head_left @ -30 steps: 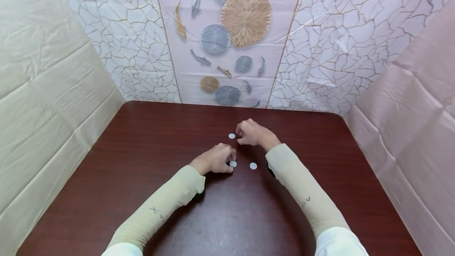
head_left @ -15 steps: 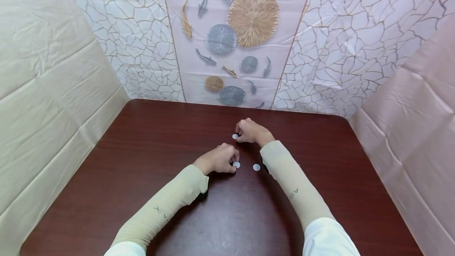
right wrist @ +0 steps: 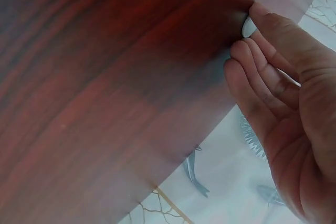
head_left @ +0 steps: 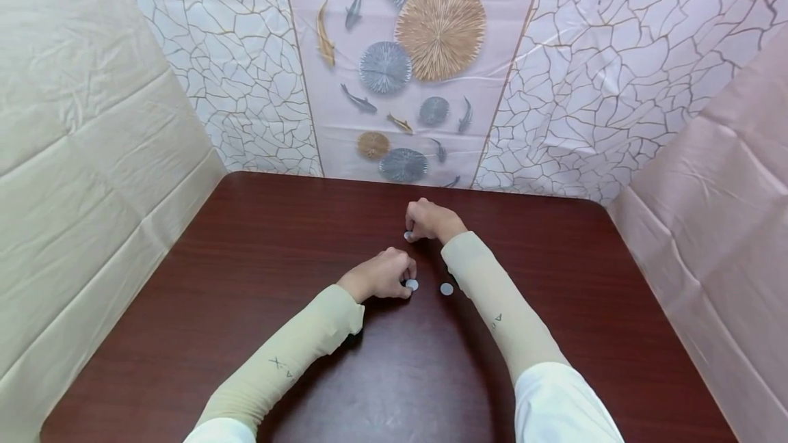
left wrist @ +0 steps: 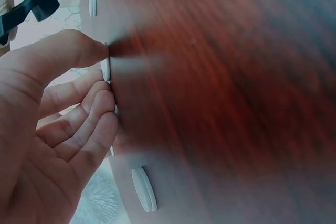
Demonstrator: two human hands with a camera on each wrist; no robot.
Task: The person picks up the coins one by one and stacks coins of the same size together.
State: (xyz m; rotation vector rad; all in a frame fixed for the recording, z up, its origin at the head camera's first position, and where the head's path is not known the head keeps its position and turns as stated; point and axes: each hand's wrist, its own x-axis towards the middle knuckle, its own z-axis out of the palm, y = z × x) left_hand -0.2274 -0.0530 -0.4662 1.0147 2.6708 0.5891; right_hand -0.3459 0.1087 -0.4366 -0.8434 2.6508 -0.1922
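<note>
Near the table's middle, my left hand (head_left: pixel 383 275) has its thumb and fingers on opposite sides of a small white disc (head_left: pixel 412 285). In the left wrist view, that disc (left wrist: pixel 106 68) stays between thumb and index finger, at the tabletop. Farther back, my right hand (head_left: pixel 429 219) pinches a second white disc (head_left: pixel 408 235), partly covered by the fingers. The right wrist view catches this disc (right wrist: pixel 249 27) between thumb and forefinger. A loose white disc (head_left: pixel 447 288) lies right of the left hand. Another disc (left wrist: pixel 144 189) shows below the left fingers in the left wrist view.
The dark red-brown table (head_left: pixel 295 224) has rounded far corners. A patterned cloth backdrop (head_left: pixel 234 74) hangs behind it, with pale cloth walls (head_left: pixel 80 176) at both sides. The right sleeve (head_left: pixel 505 313) reaches past the loose disc.
My right hand has moved slightly left onto the far disc and closed its fingertips around it. The left hand stays at its disc. The head view has shifted a little.
</note>
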